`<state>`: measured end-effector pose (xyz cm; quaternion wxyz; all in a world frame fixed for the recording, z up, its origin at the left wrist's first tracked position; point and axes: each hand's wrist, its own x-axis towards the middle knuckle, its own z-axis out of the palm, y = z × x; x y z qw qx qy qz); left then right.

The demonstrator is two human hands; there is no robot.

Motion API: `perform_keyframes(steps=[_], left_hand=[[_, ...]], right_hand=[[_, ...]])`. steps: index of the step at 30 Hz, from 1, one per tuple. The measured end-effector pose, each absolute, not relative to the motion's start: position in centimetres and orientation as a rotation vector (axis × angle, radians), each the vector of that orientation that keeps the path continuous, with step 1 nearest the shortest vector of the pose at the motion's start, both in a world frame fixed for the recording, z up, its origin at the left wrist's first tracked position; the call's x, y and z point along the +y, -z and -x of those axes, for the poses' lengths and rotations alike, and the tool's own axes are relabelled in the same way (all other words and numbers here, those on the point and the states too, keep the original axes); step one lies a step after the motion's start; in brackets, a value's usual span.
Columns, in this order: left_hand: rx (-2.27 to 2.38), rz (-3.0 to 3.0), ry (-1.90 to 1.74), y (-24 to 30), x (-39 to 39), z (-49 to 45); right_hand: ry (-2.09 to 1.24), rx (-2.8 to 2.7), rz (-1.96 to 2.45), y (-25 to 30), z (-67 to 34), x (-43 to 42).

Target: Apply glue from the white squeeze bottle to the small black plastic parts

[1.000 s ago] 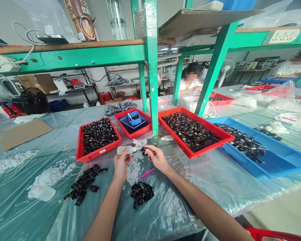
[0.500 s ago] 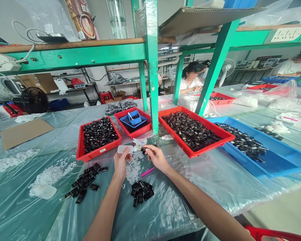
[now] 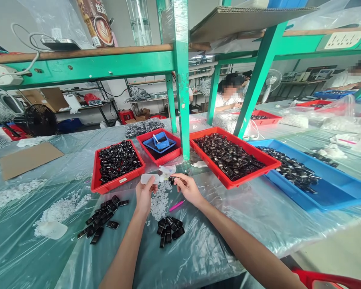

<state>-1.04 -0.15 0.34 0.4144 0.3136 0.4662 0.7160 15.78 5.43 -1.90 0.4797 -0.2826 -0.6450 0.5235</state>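
My left hand is closed around a translucent white squeeze bottle, held on its side with the nozzle pointing right. My right hand pinches a small black plastic part right by the nozzle tip; whether the two touch I cannot tell. Beneath both hands lies a heap of small white pieces, with a pink pen-like tool beside it. Closer to me sits a small pile of black parts, and a second black pile lies left of my left forearm.
Red trays of black parts stand behind my hands, one on the left and one on the right. A blue tray extends at right. A green post rises between the red trays. Co-workers sit across the table.
Both hands stay almost in place, still holding the squeeze bottle and the black part together. The whole view has shifted very slightly.
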Motion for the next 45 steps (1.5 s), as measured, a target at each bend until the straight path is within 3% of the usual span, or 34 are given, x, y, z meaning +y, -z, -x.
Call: perform_keyframes(steps=[45], left_hand=[[1.094, -0.741, -1.845, -0.3, -0.1, 1.0]], right_hand=[[-1.285, -1.519, 0.705, 1.0, -16.1, 5.0]])
